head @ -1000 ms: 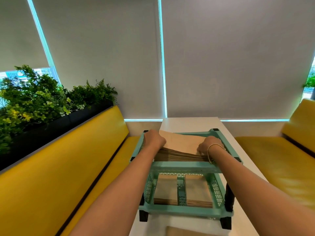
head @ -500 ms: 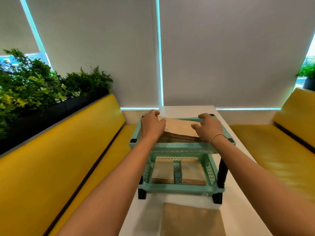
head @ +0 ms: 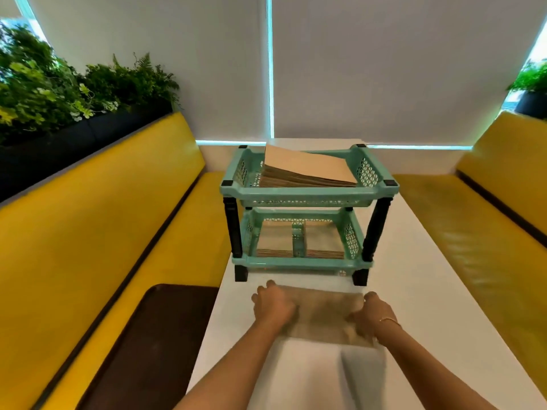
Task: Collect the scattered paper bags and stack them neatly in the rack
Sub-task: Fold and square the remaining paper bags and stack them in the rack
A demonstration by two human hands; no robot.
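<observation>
Brown, thin and floppy, the paper bag [head: 324, 313] lay on the table [head: 414, 291] before the rack [head: 307, 192], my left hand [head: 273, 304] and right hand [head: 371, 316] gripping its side edges.

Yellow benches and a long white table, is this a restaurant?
Probably a cafe or restaurant booth: yellow padded benches flank a white table, with paper bags stocked in a rack.
</observation>
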